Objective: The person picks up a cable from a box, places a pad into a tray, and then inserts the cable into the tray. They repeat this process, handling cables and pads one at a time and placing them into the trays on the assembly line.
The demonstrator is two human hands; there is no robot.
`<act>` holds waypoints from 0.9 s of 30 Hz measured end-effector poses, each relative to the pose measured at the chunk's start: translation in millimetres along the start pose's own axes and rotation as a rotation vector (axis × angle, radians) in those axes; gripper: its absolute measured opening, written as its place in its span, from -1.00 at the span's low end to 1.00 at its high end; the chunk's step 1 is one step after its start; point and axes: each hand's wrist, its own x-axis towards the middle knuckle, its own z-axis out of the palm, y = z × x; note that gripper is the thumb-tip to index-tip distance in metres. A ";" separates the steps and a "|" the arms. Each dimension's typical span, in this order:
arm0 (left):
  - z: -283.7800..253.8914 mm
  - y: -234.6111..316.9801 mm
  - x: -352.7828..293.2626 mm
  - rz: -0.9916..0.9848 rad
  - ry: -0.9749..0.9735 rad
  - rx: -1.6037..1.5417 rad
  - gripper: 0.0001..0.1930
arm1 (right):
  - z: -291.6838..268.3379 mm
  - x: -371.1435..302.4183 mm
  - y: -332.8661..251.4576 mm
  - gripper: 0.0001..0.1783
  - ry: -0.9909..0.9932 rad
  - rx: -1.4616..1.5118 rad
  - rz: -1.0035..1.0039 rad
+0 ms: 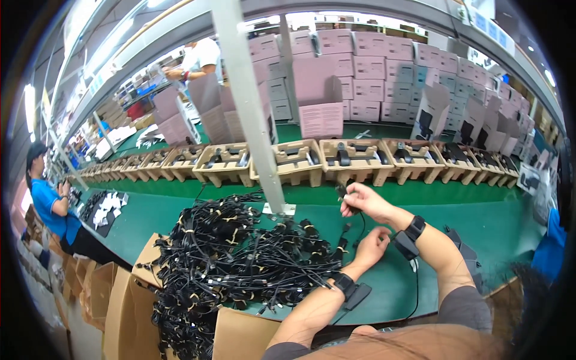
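My right hand (365,201) is raised over the green table near the tray row, its fingers closed around a black cable (363,227). A dark end of it sticks out past the fingertips, and the rest hangs in a loop toward my left hand. Lower down, my left hand (373,247) has its fingers curled together; whatever they may pinch is hidden. Left of both hands lies a big heap of black cables (240,258), bundled with pale ties. It spills into an open cardboard box (129,312) at the table's near edge. Both wrists wear black strapped devices.
A row of moulded pulp trays (357,169) with black parts crosses behind the green table (312,210). A metal post (249,102) stands in front of it. Pinkish boxes (367,90) are stacked beyond. A person in blue (54,204) stands at far left; another works farther back.
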 end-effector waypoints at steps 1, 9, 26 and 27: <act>-5.5 -10.8 -1.8 -0.014 -0.089 -0.314 -0.57 | 5.3 -6.3 -9.9 -0.79 0.035 0.057 -0.071; -12.8 26.8 0.2 -0.278 -0.179 -0.964 -0.41 | -40.7 -91.1 -19.8 -0.71 0.354 0.190 -0.038; 38.7 65.1 42.2 -0.183 -0.301 -0.680 -0.84 | -70.8 -185.6 -24.9 -0.63 0.340 -1.379 -0.375; 40.6 66.1 45.5 -0.180 -0.310 -0.678 -0.84 | -69.1 -188.4 -24.4 -0.59 0.265 -1.275 -0.118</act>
